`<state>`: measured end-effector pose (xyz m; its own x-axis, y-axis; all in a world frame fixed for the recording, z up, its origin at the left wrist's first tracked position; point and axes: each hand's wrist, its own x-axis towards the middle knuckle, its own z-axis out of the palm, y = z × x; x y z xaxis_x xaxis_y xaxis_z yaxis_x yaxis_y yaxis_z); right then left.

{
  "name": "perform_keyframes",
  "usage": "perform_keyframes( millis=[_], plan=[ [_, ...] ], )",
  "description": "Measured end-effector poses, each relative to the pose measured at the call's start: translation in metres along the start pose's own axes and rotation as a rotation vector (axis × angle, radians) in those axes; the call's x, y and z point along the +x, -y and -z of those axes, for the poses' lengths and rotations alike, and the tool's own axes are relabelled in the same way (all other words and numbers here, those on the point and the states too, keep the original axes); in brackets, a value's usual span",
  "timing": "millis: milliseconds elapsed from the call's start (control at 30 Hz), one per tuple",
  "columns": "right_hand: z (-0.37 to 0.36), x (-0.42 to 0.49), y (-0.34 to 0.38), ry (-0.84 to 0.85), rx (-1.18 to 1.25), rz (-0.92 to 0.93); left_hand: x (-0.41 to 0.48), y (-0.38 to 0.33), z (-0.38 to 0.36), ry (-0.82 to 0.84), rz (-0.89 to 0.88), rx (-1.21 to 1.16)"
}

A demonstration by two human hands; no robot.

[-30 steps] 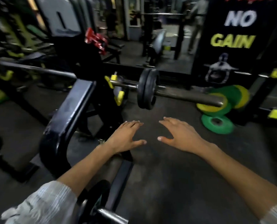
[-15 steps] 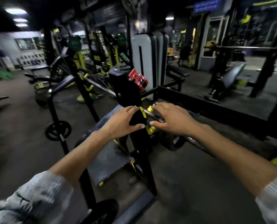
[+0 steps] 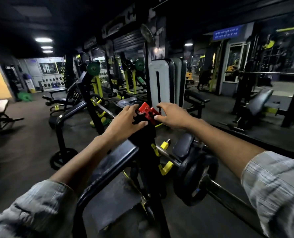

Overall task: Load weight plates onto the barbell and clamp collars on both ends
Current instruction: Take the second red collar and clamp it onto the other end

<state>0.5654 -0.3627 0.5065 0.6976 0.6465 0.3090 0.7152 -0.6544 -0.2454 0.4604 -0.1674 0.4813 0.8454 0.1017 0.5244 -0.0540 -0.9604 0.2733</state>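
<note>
Red clamp collars [image 3: 147, 111] sit on top of the black rack upright [image 3: 147, 143]. My right hand [image 3: 172, 115] pinches the collars' right side between thumb and fingers. My left hand [image 3: 125, 121] lies spread over the upright's top, its fingertips at the collars' left edge. Below my hands the barbell [image 3: 167, 156] rests in yellow hooks [image 3: 166, 168]. Two black weight plates [image 3: 195, 179] sit on its near end. The bare sleeve [image 3: 228, 197] runs off to the lower right with no collar on it.
A black padded bench frame [image 3: 108, 170] lies under my left arm. Other benches [image 3: 256, 103] and yellow machines [image 3: 96, 86] stand around. A black plate [image 3: 62, 158] leans on a rack foot at left. A white and grey pad [image 3: 161, 83] stands behind the collars.
My head and both hands rose from the barbell at the hooks to the upright's top. The right hand has taken hold of the red collars.
</note>
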Motion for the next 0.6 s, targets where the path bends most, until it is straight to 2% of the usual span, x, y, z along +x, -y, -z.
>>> perform_keyframes(
  millis=[133, 300, 467, 600],
  plan=[
    [-0.014, 0.026, -0.007, 0.005, 0.060, 0.003, 0.014, 0.000, -0.010, -0.074, 0.035, 0.042],
    [-0.029, 0.044, -0.017, -0.051, 0.185, -0.006, 0.027, -0.009, -0.023, -0.091, 0.090, 0.103],
    [-0.025, 0.047, -0.023, -0.119, 0.339, -0.029, 0.034, -0.021, -0.029, -0.186, 0.186, 0.018],
    [-0.011, 0.042, -0.027, -0.202, 0.391, -0.060, 0.039, -0.039, -0.032, -0.166, 0.238, -0.089]
  ],
)
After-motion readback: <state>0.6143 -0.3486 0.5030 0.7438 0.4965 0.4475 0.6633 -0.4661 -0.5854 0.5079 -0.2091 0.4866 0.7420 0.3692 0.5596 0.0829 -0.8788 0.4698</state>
